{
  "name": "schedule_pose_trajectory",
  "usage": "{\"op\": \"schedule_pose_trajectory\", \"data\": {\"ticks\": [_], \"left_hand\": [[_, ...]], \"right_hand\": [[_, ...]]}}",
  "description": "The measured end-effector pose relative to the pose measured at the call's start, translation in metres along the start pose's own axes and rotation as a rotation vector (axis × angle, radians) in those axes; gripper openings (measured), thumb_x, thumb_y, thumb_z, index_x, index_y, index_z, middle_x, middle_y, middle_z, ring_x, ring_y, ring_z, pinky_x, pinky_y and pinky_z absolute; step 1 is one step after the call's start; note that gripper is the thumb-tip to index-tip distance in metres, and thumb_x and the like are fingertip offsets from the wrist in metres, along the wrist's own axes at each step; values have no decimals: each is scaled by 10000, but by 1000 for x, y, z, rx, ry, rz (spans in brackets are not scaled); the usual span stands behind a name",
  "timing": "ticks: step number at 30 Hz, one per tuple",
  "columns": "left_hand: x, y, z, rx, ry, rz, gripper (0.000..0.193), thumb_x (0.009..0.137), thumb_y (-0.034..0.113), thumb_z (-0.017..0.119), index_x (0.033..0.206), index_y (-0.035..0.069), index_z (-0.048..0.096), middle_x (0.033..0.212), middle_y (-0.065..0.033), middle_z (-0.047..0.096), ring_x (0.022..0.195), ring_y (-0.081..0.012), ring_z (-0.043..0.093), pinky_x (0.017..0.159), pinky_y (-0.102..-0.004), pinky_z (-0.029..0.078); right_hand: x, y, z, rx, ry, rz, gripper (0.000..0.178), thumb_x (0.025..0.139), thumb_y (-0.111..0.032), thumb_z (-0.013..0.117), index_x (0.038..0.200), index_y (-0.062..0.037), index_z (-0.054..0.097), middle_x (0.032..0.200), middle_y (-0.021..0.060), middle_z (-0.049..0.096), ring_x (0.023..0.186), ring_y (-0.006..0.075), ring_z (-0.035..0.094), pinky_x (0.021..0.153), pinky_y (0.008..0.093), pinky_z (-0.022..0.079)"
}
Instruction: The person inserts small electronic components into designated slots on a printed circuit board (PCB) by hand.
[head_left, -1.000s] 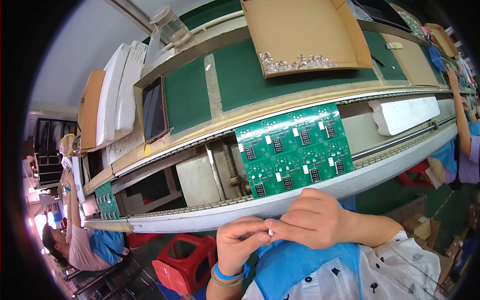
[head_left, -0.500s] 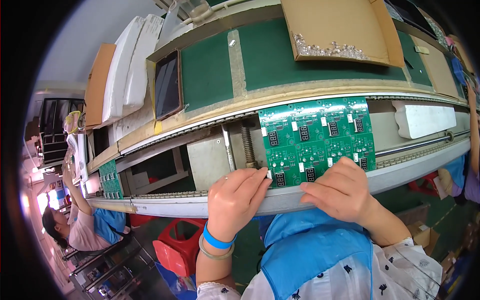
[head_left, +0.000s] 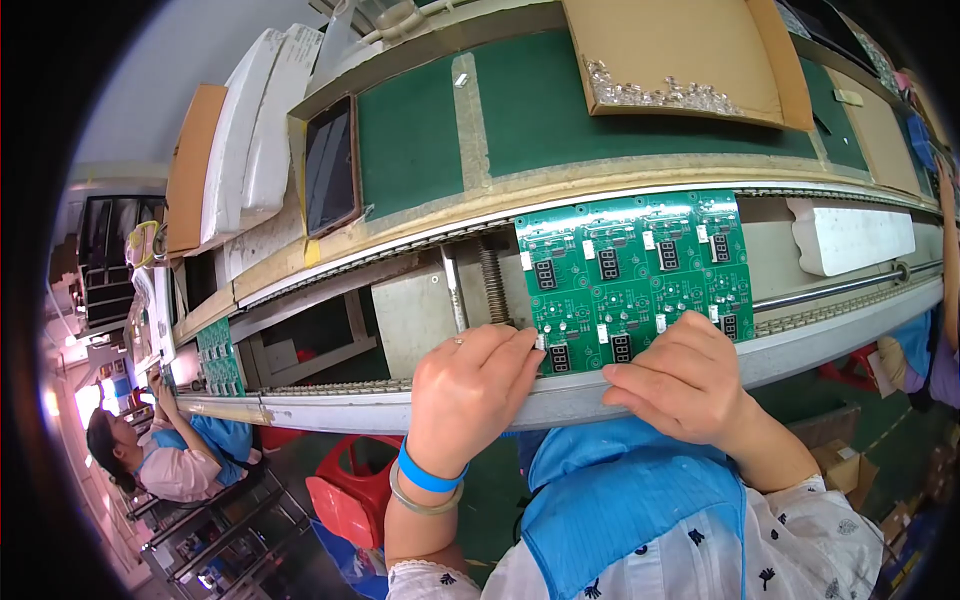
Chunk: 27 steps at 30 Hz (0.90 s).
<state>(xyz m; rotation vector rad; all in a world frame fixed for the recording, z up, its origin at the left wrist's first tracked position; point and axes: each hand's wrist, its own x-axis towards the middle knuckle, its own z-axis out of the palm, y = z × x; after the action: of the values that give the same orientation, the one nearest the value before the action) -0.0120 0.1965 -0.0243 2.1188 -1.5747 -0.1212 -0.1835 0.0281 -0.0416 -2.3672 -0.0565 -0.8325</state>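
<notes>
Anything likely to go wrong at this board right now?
The left hand has its fingertips at a small white connector near the circuit board's corner; uneven pressure might tilt it.
The conveyor is open beside that corner; a dropped part could fall near the coiled spring.
The right hand sits over mounted parts and may nudge one.

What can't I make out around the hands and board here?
- Head view, hidden: whether the left hand holds anything; its own fingers cover it.
- Head view, hidden: part of the circuit board, behind the right hand.
- Head view, cut off by the top edge: far side of the cardboard box.
</notes>
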Motion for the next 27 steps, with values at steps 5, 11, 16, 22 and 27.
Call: {"op": "schedule_pose_trajectory", "data": {"ticks": [5,11,16,22,27], "left_hand": [[4,2,-2,18,-18,12,167,746,77,783,901,49,724,853,-82,698,704,-261,687,601,-345,552],[9,5,-6,44,-68,16,161,743,91,776,886,56,710,838,-71,685,701,-262,678,599,-352,543],[13,7,-12,85,-120,36,153,747,103,765,878,64,697,821,-64,665,692,-258,659,586,-362,525],[17,5,-13,112,-170,68,144,751,117,760,862,65,684,800,-57,643,699,-255,651,581,-368,520],[19,6,-15,126,-191,79,138,750,118,759,852,67,681,802,-54,641,703,-255,652,586,-366,524]], "right_hand": [[2,0,0,1,29,3,255,711,-191,842,909,-86,721,736,-6,619,615,149,563,549,290,361],[3,0,-1,0,30,4,250,711,-192,840,902,-86,718,736,-6,618,613,146,563,550,289,360],[3,1,-1,1,27,3,248,710,-193,839,895,-86,715,730,-8,612,612,145,563,550,288,359],[3,0,-1,11,25,5,250,708,-193,840,894,-86,712,728,-7,609,615,146,564,553,288,362],[3,1,-2,20,21,10,247,705,-191,841,888,-85,713,732,-6,611,619,147,567,558,289,369]]}}
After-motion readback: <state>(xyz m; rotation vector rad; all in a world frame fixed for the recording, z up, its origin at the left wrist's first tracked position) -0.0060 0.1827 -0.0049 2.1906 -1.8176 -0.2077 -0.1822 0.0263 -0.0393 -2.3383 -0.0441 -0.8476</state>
